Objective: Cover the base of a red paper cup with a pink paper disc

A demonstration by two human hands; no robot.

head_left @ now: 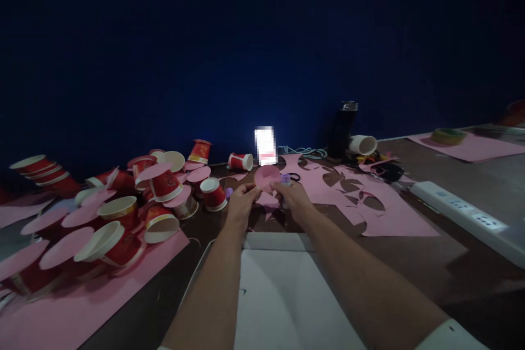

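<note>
My left hand (241, 199) pinches the left edge of a round pink paper disc (266, 176), held up above the dark table (430, 254). My right hand (293, 197) grips a small purple glue stick (285, 179) whose tip is against the right edge of the disc. Both hands are out over the middle of the table, just beyond a white sheet (283, 295) that lies under my forearms. Small pink scraps (268, 205) lie under the hands.
Several red paper cups (164, 186), some capped with pink discs, are heaped at left on pink paper (77, 311). Cut-out pink sheets (369, 202) lie right of the hands. A dark bottle (343, 128), a lying white cup (363, 145), a white power strip (467, 216) and a tape roll (449, 135) are further right.
</note>
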